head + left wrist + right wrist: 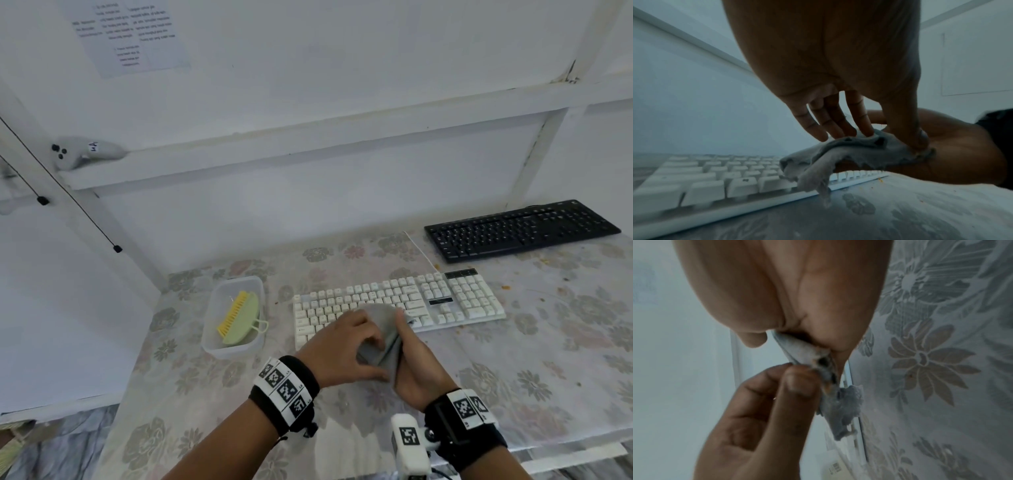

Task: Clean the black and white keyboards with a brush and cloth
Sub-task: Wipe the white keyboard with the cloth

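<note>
Above table [513, 342], cloth [380, 337] sits pinched between both hands' grip.

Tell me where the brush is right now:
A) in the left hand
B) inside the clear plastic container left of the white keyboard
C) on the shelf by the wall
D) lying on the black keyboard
B. The brush lies inside the clear plastic container, left of the white keyboard, while the left hand and right hand both hold the grey cloth.
</note>
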